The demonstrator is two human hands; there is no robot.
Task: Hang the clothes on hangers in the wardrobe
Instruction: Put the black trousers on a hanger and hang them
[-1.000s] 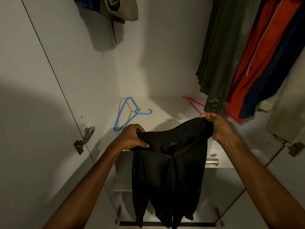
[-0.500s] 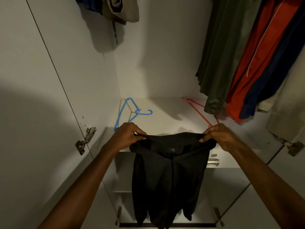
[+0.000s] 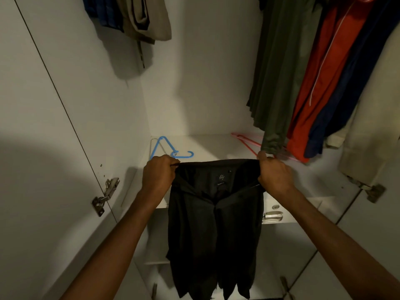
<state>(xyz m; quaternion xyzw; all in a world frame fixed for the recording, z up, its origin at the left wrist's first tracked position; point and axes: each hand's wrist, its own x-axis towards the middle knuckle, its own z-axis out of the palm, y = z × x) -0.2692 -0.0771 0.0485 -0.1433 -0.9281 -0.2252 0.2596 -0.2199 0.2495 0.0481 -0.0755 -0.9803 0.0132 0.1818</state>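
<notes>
I hold a pair of black trousers (image 3: 214, 230) up by the waistband in front of the open wardrobe. My left hand (image 3: 159, 175) grips the waistband's left end and my right hand (image 3: 275, 176) grips its right end, stretching it level. The legs hang straight down. A blue hanger (image 3: 164, 146) lies on the white shelf (image 3: 212, 146) just behind my left hand. A pink hanger (image 3: 246, 141) lies on the shelf at the right, partly under hanging clothes.
Green, red, navy and beige garments (image 3: 307, 79) hang at the upper right, reaching down to the shelf. More clothes (image 3: 138, 18) hang top left. Open wardrobe doors with hinges (image 3: 104, 193) stand on both sides. A drawer with a metal handle (image 3: 272, 216) sits under the shelf.
My right hand dropped from beside the green garment to the same height as my left. Both hands pulled apart, so the bunched waistband now stretches flat and level.
</notes>
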